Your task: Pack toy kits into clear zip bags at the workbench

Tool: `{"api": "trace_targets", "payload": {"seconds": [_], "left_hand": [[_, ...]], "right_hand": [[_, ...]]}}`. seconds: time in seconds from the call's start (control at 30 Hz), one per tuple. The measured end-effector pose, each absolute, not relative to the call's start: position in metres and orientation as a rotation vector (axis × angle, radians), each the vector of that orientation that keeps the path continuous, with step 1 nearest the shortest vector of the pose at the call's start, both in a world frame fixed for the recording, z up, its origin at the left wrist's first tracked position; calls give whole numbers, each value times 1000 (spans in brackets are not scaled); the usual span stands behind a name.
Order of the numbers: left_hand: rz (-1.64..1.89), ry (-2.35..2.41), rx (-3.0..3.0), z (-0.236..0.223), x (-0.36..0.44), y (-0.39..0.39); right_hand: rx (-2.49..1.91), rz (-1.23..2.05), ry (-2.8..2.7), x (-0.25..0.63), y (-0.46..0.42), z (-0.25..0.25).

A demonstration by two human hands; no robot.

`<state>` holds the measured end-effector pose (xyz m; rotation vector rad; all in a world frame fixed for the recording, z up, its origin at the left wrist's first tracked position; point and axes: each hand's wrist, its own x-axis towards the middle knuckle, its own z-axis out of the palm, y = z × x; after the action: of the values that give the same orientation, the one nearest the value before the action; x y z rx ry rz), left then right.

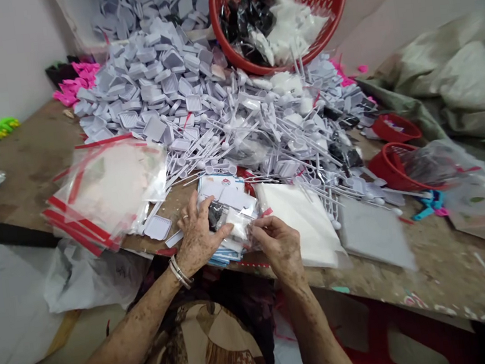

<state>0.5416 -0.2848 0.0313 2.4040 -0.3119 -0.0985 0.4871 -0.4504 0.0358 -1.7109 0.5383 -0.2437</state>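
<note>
Left hand: your left hand, a thin ring on one finger and a twisted metal bangle at the wrist, curls its fingers together over the top of the bag, with the thumb pressing in from the near side.

Right hand: your right hand pinches the bag's edge between thumb and forefinger, the other fingers bent close behind.

Held thing: a small transparent plastic bag, crinkled and glossy, with something dark and something white inside, sits between your hands just above the table edge.

Under the hands: a loose stack of flat white-and-blue paper packets lies beneath the bag. A folded white sheet lies beside your right hand.

Heap: a great pile of matte lilac-grey plastic square trays and thin stems with round ends spreads across the table.

Basket: a round red perforated plastic basket lies tipped on the heap, holding glossy black and white bags.

Left side: a large transparent bag with red strips lies near your left hand, with bright pink plastic pieces beyond it.

Surface: a worn, stained wooden table carries everything.

Room: a plain white wall stands behind, and bulging grey-green fabric sacks slump at the right.
</note>
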Motion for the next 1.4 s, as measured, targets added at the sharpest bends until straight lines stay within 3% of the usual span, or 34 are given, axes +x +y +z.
{"api": "trace_targets", "payload": {"seconds": [0.4, 0.6, 0.8, 1.13, 1.4], "left_hand": [[-8, -244, 2243, 25, 545, -283], [-22, -223, 2282, 24, 544, -287], [-4, -250, 2252, 21, 545, -285], [-90, -311, 2464, 27, 544, -288], [5, -513, 2658, 31, 537, -284]], "right_hand": [[-1565, -324, 605, 487, -456, 30], [-1599, -88, 516, 490, -454, 38], [-1591, -192, 516, 491, -457, 38], [-1774, 2, 413, 494, -461, 35], [-2274, -549, 330, 492, -450, 24]]}}
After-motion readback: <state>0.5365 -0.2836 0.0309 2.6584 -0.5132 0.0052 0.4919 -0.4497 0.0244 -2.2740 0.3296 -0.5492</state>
